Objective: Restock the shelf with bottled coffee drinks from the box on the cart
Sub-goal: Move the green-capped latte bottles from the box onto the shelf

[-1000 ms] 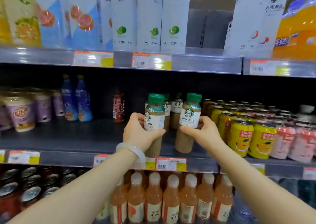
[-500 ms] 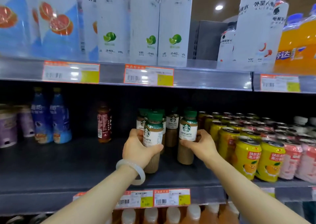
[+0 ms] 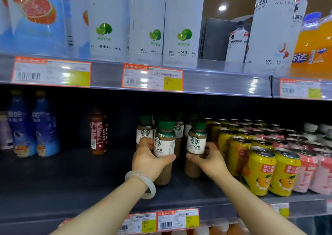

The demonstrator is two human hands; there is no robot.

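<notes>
The left hand is wrapping its fingers around a caffe latte bottle, thumb lying across the front below the label. The bottle is standing upright on the dark shelf, its green cap up. A pale bangle is sitting on that wrist. Just to the right, the right hand is closing its fingers on a second latte bottle, also upright with its base on the shelf. The two bottles are standing side by side, slightly apart. Behind them more coffee bottles are lining up in the shadow; how many is hard to tell there. Yellow cans are crowding just beside the right hand, with pink cans further right. Well to the left a dark brown bottle and two blue bottles are standing apart. White lime-label bottles are filling the shelf above.
</notes>
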